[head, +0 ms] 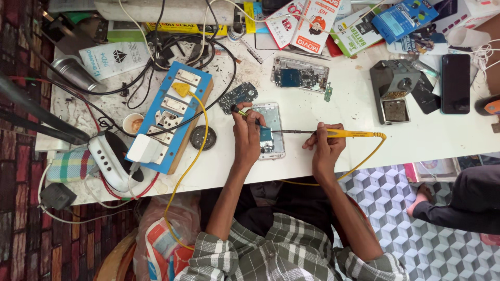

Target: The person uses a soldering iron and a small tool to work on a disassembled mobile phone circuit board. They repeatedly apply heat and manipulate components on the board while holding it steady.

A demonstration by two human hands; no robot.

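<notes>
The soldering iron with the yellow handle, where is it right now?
In the head view, the soldering iron is in the right hand, right of centre on the white table, its tip reaching left to the opened phone.

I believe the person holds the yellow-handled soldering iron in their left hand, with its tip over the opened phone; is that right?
Not quite: the head view shows the yellow-handled soldering iron in the right hand, not the left. The left hand rests on the opened phone, and the iron's tip does reach over it.
</notes>
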